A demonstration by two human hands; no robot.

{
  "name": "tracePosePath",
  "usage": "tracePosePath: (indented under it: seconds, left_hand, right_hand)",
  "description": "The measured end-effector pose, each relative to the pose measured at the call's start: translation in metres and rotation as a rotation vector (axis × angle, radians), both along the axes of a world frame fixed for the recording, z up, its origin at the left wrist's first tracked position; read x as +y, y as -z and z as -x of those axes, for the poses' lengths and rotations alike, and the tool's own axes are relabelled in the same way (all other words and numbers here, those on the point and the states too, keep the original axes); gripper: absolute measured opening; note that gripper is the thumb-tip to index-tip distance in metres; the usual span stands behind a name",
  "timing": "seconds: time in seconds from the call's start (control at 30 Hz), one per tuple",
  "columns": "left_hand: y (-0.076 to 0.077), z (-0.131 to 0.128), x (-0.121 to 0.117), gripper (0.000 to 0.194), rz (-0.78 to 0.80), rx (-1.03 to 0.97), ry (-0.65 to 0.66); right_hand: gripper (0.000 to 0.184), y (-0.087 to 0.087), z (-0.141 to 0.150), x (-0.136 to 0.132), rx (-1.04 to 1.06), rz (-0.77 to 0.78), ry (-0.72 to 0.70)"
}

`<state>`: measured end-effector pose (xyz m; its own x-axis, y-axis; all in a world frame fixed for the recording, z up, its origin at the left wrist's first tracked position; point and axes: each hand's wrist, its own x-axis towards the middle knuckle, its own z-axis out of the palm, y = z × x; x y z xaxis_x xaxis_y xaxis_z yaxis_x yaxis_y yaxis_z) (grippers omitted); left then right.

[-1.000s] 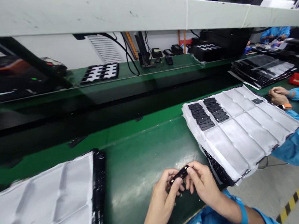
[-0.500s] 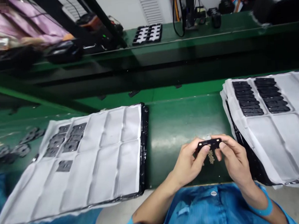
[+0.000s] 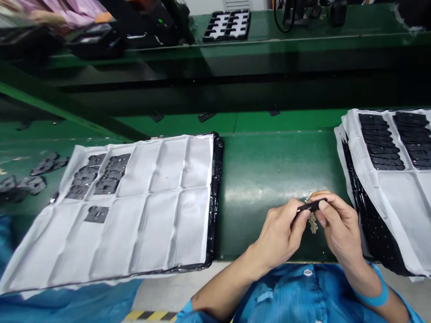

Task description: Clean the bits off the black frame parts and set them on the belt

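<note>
A small flat black plastic part [image 3: 312, 206] is pinched between my two hands, seen nearly edge-on. My left hand [image 3: 282, 230] grips its left end with thumb and fingers. Its right end sits between the thumb and fingertips of my right hand [image 3: 339, 225]. Just beyond and below the part, a little heap of small brass-coloured pieces [image 3: 313, 224] lies on the green table [image 3: 273, 163], partly hidden by my fingers.
On the left, a white-lined tray [image 3: 157, 227] carries several dark flat parts [image 3: 97, 214]. Stacked white-lined trays [image 3: 402, 204] on the right hold rows of black parts [image 3: 380, 143]. Loose dark parts [image 3: 32, 183] lie far left. Behind runs a raised green shelf [image 3: 260, 46]; a person's pink sleeve [image 3: 81, 9] shows beyond.
The black part has been tilted from showing its face to nearly edge-on, still in both hands. The view has shifted, so the trays and shelf sit differently in the frame.
</note>
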<state>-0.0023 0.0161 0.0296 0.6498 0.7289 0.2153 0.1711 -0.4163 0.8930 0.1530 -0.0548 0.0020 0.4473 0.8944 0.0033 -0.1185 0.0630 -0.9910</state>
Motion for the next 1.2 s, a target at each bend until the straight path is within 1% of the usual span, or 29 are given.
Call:
tracePosePath:
  seconds: [0.13, 0.33, 0.5, 0.57, 0.63, 0.7, 0.73, 0.8, 0.87, 0.97, 1.1, 1.2]
  left_hand:
    - [0.003, 0.001, 0.0, 0.019, 0.004, 0.027, 0.009]
    - [0.0, 0.001, 0.002, 0.02, 0.124, 0.003, 0.038]
    - [0.001, 0.001, 0.003, 0.022, 0.181, -0.001, 0.029]
    - [0.003, 0.001, 0.003, 0.021, 0.19, 0.006, 0.03]
    - [0.004, 0.001, 0.003, 0.021, 0.196, 0.013, 0.03]
    - [0.006, 0.001, 0.003, 0.021, 0.21, 0.02, 0.026]
    - [0.006, 0.001, 0.004, 0.021, 0.222, 0.021, 0.025]
    - [0.007, 0.002, 0.005, 0.022, 0.258, 0.011, 0.044]
    - [0.008, 0.004, 0.006, 0.027, 0.323, -0.02, 0.073]
    - [0.011, 0.004, 0.006, 0.039, 0.417, -0.089, 0.058]
    - [0.018, 0.001, 0.006, 0.043, 0.424, -0.106, -0.008]
    - [0.022, 0.0, 0.007, 0.044, 0.414, -0.101, -0.02]
  right_hand:
    - [0.02, 0.001, 0.002, 0.001, -0.043, 0.015, 0.002]
    - [0.025, 0.001, 0.003, -0.002, -0.088, 0.074, 0.004]
    - [0.019, 0.006, 0.001, -0.006, -0.135, 0.065, -0.001]
    - [0.021, 0.008, -0.002, -0.009, -0.118, 0.051, -0.038]
    - [0.026, 0.007, -0.006, -0.012, -0.068, 0.029, -0.106]
    - [0.032, 0.003, -0.01, -0.014, -0.025, 0.026, -0.183]
    - [0.032, 0.0, -0.011, -0.014, -0.032, 0.037, -0.199]
    - [0.028, -0.007, -0.012, -0.012, -0.123, 0.073, -0.169]
    - [0.023, -0.013, -0.011, -0.01, -0.256, 0.087, -0.117]
    - [0.022, -0.018, -0.007, -0.007, -0.379, 0.042, -0.111]
    - [0.019, -0.017, -0.004, -0.009, -0.46, -0.019, -0.101]
    - [0.019, -0.015, -0.004, -0.01, -0.499, -0.045, -0.087]
